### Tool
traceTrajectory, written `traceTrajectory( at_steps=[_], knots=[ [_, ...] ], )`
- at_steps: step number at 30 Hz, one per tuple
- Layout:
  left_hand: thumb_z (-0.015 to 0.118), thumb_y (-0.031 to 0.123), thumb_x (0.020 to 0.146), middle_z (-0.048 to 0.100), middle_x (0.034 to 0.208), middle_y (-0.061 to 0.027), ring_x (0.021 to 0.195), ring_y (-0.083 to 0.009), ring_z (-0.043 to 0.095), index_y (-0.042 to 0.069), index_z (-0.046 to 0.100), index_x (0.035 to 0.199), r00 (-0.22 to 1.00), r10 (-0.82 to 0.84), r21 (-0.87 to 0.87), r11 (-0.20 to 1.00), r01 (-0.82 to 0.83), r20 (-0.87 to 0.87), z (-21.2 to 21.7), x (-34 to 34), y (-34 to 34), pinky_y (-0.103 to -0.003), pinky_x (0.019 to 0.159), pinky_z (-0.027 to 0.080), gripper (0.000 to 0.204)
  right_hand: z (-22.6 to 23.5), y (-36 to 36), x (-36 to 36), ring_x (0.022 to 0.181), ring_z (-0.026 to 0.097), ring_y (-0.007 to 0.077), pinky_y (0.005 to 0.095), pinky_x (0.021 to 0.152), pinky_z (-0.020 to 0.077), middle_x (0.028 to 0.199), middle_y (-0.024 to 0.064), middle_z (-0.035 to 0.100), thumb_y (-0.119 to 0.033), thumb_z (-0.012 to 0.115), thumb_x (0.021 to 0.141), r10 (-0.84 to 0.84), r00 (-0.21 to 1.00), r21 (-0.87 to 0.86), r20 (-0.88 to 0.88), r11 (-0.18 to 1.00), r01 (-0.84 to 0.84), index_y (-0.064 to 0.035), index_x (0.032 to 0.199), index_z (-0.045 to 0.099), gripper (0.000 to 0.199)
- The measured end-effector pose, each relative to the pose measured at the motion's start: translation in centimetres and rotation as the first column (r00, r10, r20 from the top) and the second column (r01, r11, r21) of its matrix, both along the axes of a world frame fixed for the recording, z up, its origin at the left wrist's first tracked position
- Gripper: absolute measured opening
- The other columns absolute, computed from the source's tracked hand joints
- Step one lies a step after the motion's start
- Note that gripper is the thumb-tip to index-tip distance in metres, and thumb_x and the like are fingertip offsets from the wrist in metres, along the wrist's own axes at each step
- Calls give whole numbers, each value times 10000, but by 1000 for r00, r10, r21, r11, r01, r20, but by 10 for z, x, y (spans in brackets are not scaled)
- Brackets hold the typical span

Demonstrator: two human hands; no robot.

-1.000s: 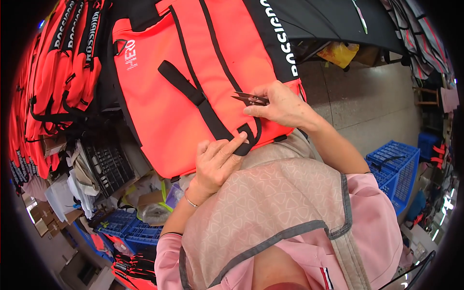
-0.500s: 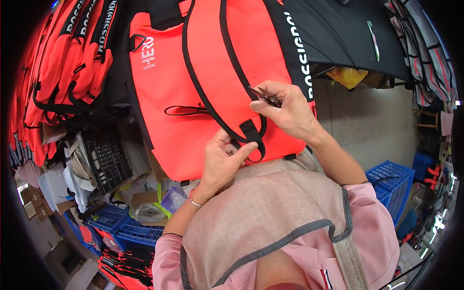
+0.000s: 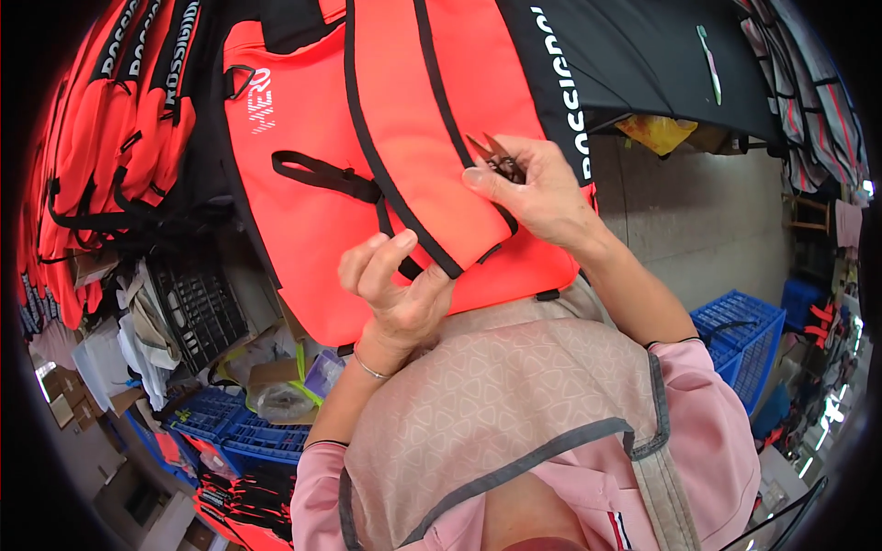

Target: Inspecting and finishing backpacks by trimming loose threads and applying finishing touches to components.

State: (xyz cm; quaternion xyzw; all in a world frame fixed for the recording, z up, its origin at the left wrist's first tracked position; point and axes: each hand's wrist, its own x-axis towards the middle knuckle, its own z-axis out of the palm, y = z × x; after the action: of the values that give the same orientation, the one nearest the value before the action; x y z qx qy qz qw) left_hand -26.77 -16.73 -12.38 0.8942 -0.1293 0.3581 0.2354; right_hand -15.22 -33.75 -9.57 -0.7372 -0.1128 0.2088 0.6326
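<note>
A large bright red backpack (image 3: 312, 248) with black trim lies in front of me, its wide shoulder strap (image 3: 404, 138) running down toward my body. My left hand (image 3: 400, 294) is at the strap's lower end, thumb and forefinger closed at its corner, the other fingers raised and bent. My right hand (image 3: 551, 197) holds small dark thread snips (image 3: 503, 163) over the strap's right edge, blades apart and pointing up and left. A black webbing strap with a loop (image 3: 322, 174) lies on the bag left of the shoulder strap. The strap end's underside is hidden.
Similar red bags (image 3: 119, 119) hang at the left, grey ones (image 3: 808, 110) at the far right. A toothbrush (image 3: 710, 66) lies on the black table (image 3: 625, 55). Blue crates (image 3: 735, 335) stand on both sides. A yellow bag (image 3: 657, 133) sits under the table.
The end of the shoulder strap has turned, and its webbing loop is out of sight. My left hand has shifted left with fingers raised. The webbing on the left has swung up.
</note>
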Motion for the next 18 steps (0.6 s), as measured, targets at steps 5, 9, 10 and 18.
traceTrajectory(
  at_steps=[5,9,10,18],
  knots=[
    [868,97,616,657,1086,-99,1029,-283,606,77,739,917,926,-331,-125,942,312,-180,-7,12,9,-437,874,501,327,-12,-6,-7,663,503,69,251,622,420,714,-28,555,-140,696,889,98,994,-162,-52,981,-105,15,894,638,166],
    [837,37,631,687,1000,-47,881,-251,651,53,715,906,930,-322,-247,929,275,-176,-17,11,1,-420,822,533,302,17,-20,-19,887,680,174,316,781,523,926,165,695,-153,703,879,83,997,-445,-4,892,-76,7,1052,655,241],
    [837,37,631,687,1000,-47,881,-251,651,53,715,906,928,-326,-256,927,275,-179,-19,10,0,-420,822,533,302,18,-28,-24,850,674,238,343,756,522,885,163,686,-197,711,872,33,979,-459,201,886,64,-1,1041,655,264],
    [651,68,725,684,1020,-52,882,-199,644,38,685,831,937,-336,-5,941,337,-95,-28,11,0,-372,857,509,115,25,-62,-60,682,584,226,339,607,464,819,77,653,-162,798,751,229,762,-553,606,810,196,-36,936,675,255]
  ],
)
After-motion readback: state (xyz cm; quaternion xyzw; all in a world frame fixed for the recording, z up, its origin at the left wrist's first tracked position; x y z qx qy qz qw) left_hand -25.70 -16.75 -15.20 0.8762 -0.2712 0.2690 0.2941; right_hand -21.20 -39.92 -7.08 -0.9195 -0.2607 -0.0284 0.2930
